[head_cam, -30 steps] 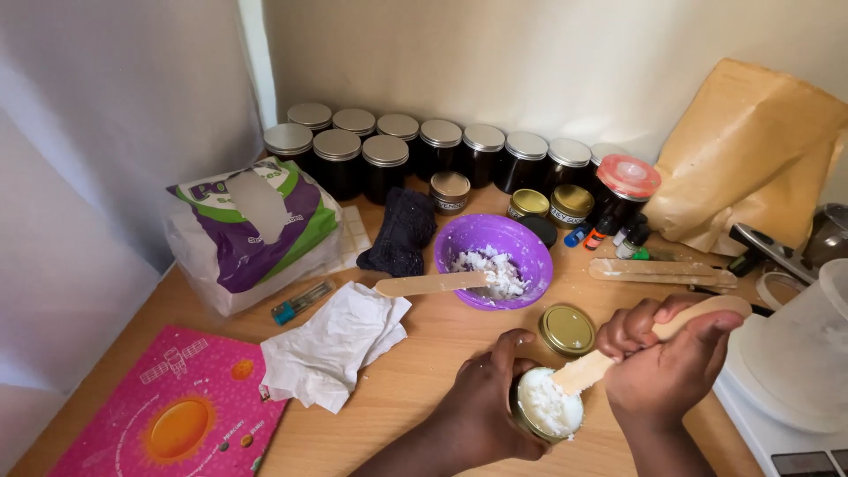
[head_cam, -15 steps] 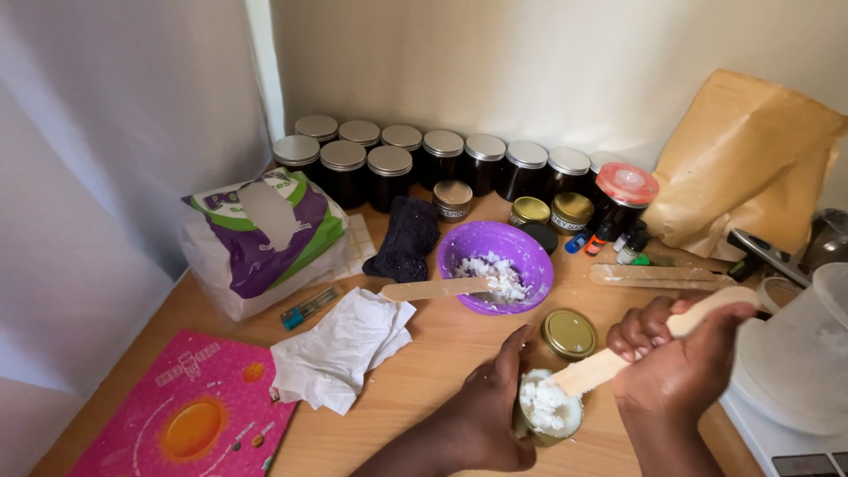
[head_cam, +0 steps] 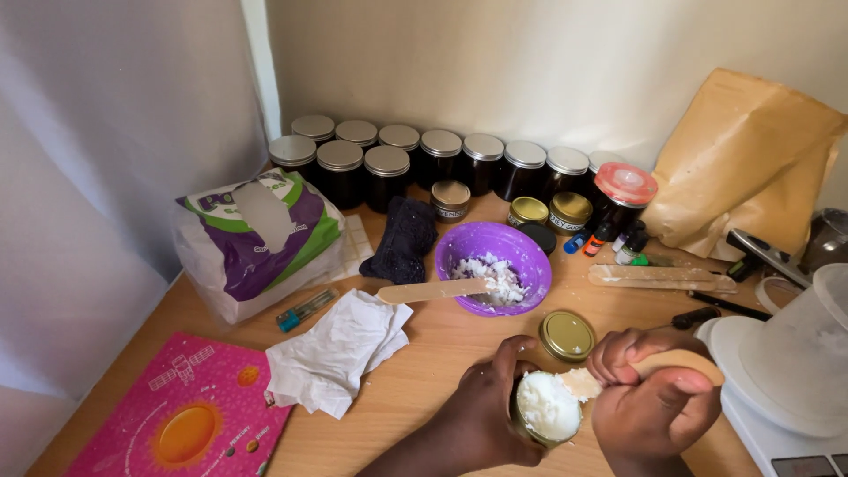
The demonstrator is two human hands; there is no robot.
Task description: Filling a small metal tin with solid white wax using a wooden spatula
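Wooden table (head_cam: 442, 353): left hand (head_cam: 481, 411) fingers clamped around jar (head_cam: 546, 408), right hand (head_cam: 655, 402) fisted on spatula (head_cam: 609, 378).

Soft daylight comes through the white curtain (head_cam: 106, 177) on the left, leaving the bench (head_cam: 442, 371) evenly bright. Shadows are faint. The far jar lids (head_cam: 442, 141) glint mildly. The near hands look slightly blurred.

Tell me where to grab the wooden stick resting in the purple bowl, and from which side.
Grip the wooden stick by its bare left end, which juts out past the purple bowl's rim above the table. Come from the left: its right end lies in the white stuff, and that side seems messier.
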